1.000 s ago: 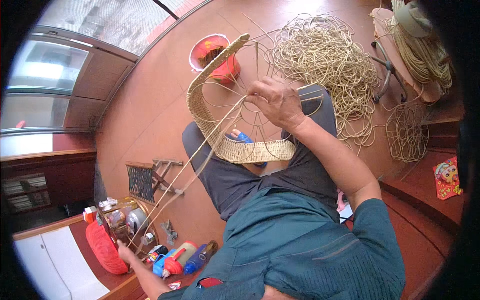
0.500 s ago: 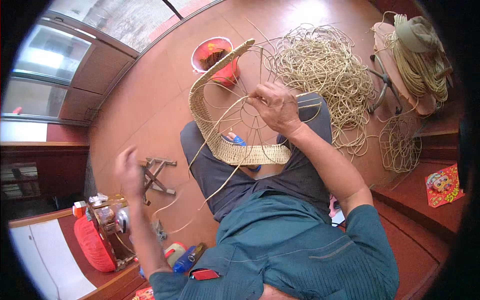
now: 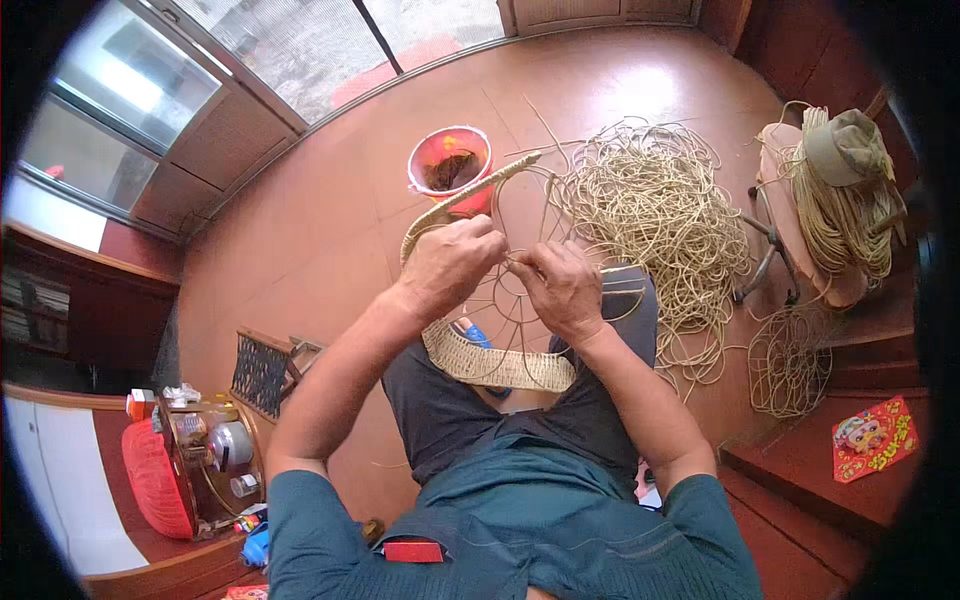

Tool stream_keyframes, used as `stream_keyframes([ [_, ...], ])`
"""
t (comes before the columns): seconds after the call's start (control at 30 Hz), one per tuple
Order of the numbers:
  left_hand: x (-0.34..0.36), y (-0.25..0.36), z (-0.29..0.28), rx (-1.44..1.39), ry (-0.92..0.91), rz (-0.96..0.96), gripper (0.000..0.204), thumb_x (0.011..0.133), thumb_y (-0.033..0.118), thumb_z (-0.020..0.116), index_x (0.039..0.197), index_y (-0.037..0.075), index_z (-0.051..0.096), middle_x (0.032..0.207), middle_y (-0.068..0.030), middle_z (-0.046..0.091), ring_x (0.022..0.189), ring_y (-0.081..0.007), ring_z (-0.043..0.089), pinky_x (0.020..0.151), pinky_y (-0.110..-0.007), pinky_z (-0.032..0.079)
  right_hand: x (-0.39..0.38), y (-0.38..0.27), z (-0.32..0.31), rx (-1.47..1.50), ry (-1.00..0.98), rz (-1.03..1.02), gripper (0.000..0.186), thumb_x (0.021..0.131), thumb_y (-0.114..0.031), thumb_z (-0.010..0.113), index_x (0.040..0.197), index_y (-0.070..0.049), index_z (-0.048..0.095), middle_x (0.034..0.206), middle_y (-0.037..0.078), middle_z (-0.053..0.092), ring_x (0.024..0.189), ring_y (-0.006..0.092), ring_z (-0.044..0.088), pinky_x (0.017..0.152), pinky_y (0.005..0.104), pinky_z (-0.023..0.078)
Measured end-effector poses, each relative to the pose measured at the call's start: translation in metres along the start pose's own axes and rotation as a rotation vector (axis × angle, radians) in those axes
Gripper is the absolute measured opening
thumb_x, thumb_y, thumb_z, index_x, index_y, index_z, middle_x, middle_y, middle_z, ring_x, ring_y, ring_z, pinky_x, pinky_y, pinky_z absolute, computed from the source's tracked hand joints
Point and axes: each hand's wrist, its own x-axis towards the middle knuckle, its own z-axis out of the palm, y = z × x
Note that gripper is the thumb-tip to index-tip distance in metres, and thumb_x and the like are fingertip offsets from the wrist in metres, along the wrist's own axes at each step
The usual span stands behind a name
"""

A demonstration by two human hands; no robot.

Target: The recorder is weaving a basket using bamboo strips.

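Note:
A round wire frame with a half-woven straw wall (image 3: 500, 369) rests on my lap, its spokes fanning out inside. Over its middle, my left hand (image 3: 448, 265) is closed with the fingertips pinched together. Close beside it, my right hand (image 3: 562, 288) pinches at the frame's spokes with thumb and fingers. A thin straw cord runs into both pinches, but its exact path between the fingers is partly hidden. On the right side, loose cord ends stick out past the frame near my right knee.
Beyond the frame stands a red bucket (image 3: 452, 165). A large tangle of straw cord (image 3: 650, 225) lies on the floor to the right, with another wire frame (image 3: 790, 365) farther over. A stool (image 3: 780, 230) bears coiled cord and a cap (image 3: 848, 148). At left sits a cluttered rack (image 3: 215, 450).
My left hand has come from the far left to the frame's middle, beside my right hand, and closed. The long trailing cord no longer hangs across my lap. The view has shifted.

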Motion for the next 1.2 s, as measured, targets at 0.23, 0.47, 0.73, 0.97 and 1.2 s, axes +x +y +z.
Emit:
stream_keyframes([
  [0.23,0.043,-0.017,-0.027,0.24,-0.121,0.218,0.01,0.094,0.019,0.07,0.092,0.009,0.067,0.101,-0.008,0.064,0.098,-0.0258,0.072,0.08,-0.041,0.061,-0.001,0.002,0.002,0.029,0.033,-0.008,0.021,0.097,-0.028,0.079,0.092,-0.011,0.068,0.084,0.007,0.07,0.081,0.0326,0.067,0.077,0.0458,0.052],
  [0.47,0.089,-0.037,-0.016,0.278,0.093,0.32,0.017,0.094,0.027,0.077,0.1,0.013,0.069,0.104,-0.003,0.068,0.098,-0.0209,0.074,0.078,-0.036,0.062,0.0,0.007,0.006,0.041,0.076,-0.013,0.026,0.096,-0.03,0.08,0.096,-0.011,0.063,0.081,0.007,0.07,0.079,0.0334,0.069,0.071,0.0474,0.052],
  [0.73,0.107,-0.045,-0.002,0.161,0.173,0.172,0.021,0.101,0.032,0.074,0.102,0.012,0.068,0.095,-0.0067,0.073,0.088,-0.0276,0.075,0.073,-0.04,0.061,-0.002,0.007,0.007,0.047,0.08,-0.041,0.026,0.094,-0.026,0.082,0.093,-0.011,0.061,0.08,0.007,0.068,0.077,0.0333,0.066,0.072,0.0469,0.052],
  [0.97,0.111,-0.048,0.005,-0.011,0.173,0.017,0.019,0.103,0.029,0.073,0.102,0.01,0.072,0.089,-0.0145,0.075,0.082,-0.0352,0.076,0.073,-0.046,0.06,-0.001,0.004,0.004,0.033,0.063,-0.041,0.025,0.094,-0.024,0.081,0.093,-0.01,0.061,0.081,0.008,0.068,0.078,0.0327,0.067,0.073,0.0463,0.052],
  [1.2,0.119,-0.042,-0.013,-0.074,0.125,-0.011,0.024,0.099,0.031,0.077,0.099,0.007,0.072,0.081,-0.0187,0.074,0.081,-0.041,0.075,0.072,-0.052,0.058,-0.004,0.001,-0.004,0.077,0.122,-0.08,0.016,0.096,-0.019,0.078,0.101,-0.009,0.067,0.09,0.01,0.07,0.082,0.0336,0.071,0.072,0.0448,0.056],
])
